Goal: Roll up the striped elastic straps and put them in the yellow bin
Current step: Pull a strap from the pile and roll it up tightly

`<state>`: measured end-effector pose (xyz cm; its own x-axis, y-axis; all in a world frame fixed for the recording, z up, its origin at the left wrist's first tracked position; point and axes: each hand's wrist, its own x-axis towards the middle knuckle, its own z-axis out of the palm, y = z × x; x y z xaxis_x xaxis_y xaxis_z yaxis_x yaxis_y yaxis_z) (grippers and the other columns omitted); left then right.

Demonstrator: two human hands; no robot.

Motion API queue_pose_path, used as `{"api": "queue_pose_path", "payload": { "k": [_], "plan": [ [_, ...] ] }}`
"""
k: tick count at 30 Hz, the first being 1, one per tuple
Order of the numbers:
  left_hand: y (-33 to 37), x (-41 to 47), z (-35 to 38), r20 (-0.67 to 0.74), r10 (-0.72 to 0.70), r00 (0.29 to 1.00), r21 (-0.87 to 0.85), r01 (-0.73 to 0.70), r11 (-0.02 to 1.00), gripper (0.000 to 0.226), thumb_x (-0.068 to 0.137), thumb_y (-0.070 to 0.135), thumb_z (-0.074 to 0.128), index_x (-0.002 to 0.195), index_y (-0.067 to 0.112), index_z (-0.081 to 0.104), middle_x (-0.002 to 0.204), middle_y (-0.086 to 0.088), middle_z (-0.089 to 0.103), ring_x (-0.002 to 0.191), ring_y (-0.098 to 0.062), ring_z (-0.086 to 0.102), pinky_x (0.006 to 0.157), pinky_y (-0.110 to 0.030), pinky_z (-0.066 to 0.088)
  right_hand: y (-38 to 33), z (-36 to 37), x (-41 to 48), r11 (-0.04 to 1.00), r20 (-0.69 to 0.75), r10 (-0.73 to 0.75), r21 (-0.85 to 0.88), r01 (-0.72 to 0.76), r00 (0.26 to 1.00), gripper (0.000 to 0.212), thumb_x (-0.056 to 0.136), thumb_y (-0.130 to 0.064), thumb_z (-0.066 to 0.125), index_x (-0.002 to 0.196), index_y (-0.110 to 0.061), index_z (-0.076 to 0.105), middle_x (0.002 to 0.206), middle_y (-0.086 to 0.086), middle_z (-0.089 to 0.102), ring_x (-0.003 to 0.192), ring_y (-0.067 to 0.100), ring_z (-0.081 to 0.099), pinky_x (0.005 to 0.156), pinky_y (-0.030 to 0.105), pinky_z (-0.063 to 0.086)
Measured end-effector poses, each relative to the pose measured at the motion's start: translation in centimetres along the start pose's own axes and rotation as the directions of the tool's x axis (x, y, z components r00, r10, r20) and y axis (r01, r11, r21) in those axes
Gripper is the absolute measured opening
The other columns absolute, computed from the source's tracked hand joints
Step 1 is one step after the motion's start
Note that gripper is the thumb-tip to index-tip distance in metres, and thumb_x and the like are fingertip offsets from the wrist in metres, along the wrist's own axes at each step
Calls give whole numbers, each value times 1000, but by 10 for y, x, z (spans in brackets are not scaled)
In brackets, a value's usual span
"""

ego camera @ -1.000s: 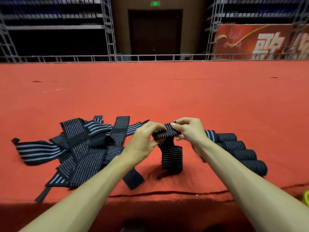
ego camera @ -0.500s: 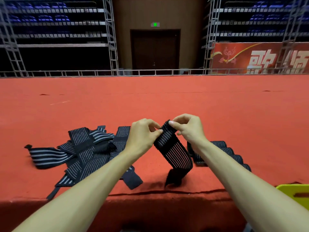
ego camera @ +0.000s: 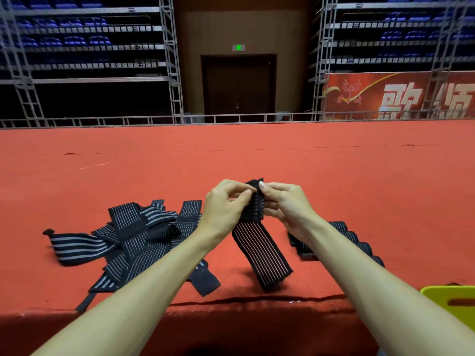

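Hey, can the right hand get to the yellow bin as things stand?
Probably yes. The yellow bin sits low on the right, beside the right forearm, with nothing in between, though the right hand pinches the strap along with the left hand.

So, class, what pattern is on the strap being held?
Black strap with thin pale lengthwise stripes; head view.

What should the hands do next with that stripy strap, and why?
Probably wind the roll one more turn down the striped strap: the left hand and right hand pinch its top end, barely rolled, and a long flat tail hangs to the red carpet.
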<state>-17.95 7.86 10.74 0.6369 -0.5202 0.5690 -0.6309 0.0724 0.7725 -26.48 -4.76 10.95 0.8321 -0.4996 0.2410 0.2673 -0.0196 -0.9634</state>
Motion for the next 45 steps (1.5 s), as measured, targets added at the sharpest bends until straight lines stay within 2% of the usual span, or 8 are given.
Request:
{"api": "queue_pose_path", "payload": {
  "k": [6,14,19,28,31,36,40,45],
  "plan": [
    [0,5,-5,2,-11,1000,145,10,989,19,84,33,72,96,21,64,101,5,61,78,-7,53,68,-12,41,-3,2,1,974,19,-117,-195,119,993,17,93,-17,63,94,-4,74,82,6,73,75,13,68,67,26,55],
    [8,4,-10,-59,-13,998,232,26,972,23,83,33,74,90,17,60,74,3,62,68,-10,57,61,-25,44,-9,4,7,880,-121,-193,-461,117,974,15,92,-21,65,85,-13,76,80,1,73,73,10,65,66,26,52],
    [6,2,-17,156,-190,969,41,186,982,32,84,29,74,104,23,50,70,1,59,68,-12,60,69,-27,47,-16,0,9,856,-143,-232,-500,132,962,17,91,-24,66,83,-14,76,80,2,74,76,15,68,71,32,54],
    [29,-1,-42,332,-242,912,300,141,944,31,93,28,63,119,12,60,81,-2,67,74,-15,63,71,-32,52,-19,-14,14,887,-417,-233,-461,16,879,36,93,-23,53,73,7,60,63,4,50,62,18,46,62,32,38],
    [36,-5,-53,393,-257,883,305,138,942,25,99,24,54,108,8,71,99,-3,72,93,-17,67,88,-36,53,-25,-12,5,871,-343,-227,-490,33,912,36,97,-25,50,77,4,61,64,5,53,59,21,50,53,32,41],
    [63,-19,-56,560,-325,762,-17,403,915,21,102,15,44,90,9,60,75,-1,62,57,-8,54,54,-18,45,-42,2,-3,902,-255,-289,-396,173,923,23,96,-36,57,80,-20,58,71,-2,59,57,10,51,43,21,36],
    [73,-22,-54,650,-238,721,-245,495,833,18,100,6,43,113,2,55,83,-6,65,54,-8,60,49,-18,49,-52,1,-3,954,-164,-245,-215,207,956,18,88,-35,67,86,-19,60,79,4,63,65,15,56,54,27,42],
    [29,-26,-26,598,-304,741,-170,488,856,27,99,5,47,124,-3,50,83,-5,65,59,-9,61,58,-26,54,-38,-10,10,926,-53,-194,-340,165,980,10,97,-25,57,93,-17,61,81,0,61,62,9,54,48,20,40]
  ]
}}
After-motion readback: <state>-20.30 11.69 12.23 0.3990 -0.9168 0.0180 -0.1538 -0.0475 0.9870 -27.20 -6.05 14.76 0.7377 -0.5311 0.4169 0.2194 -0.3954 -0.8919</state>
